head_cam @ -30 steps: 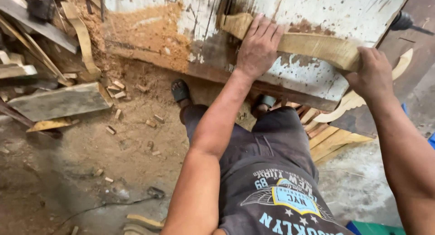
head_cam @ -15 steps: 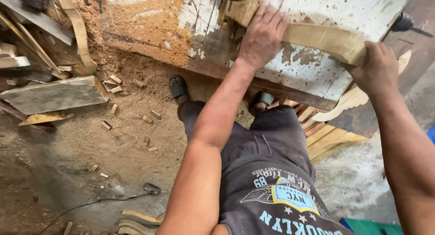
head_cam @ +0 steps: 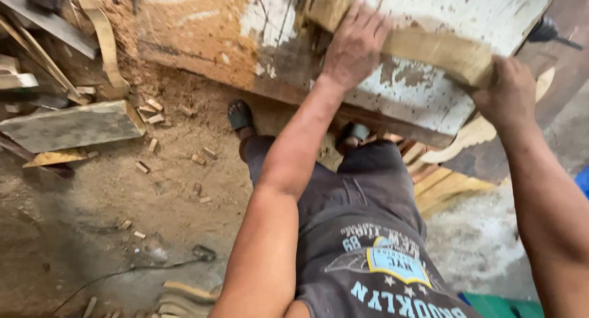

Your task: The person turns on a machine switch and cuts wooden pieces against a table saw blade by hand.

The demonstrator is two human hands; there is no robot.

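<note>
Sawdust covers the workshop floor, where small wood offcuts lie scattered near a grey slab of wood at the left; a dark cable trails across the dirt lower down. Above it stands the counter, its white paint worn and scratched, with a heap of orange sawdust on its left part. On the counter lies a curved piece of pale wood, running from upper middle down to the right. The left hand rests flat on the piece's left part, fingers spread and pressing down; the right hand is clenched around the piece's right end, at the counter's edge. Below the counter, light wooden slats lie stacked by the person's dark trousers, and a sandalled foot stands on the sawdust. Compared with half a second ago, the left hand has slid slightly up along the piece, and the wood sits higher in view; the right hand keeps its grip on the same end; the foot and the offcuts have not moved.
</note>
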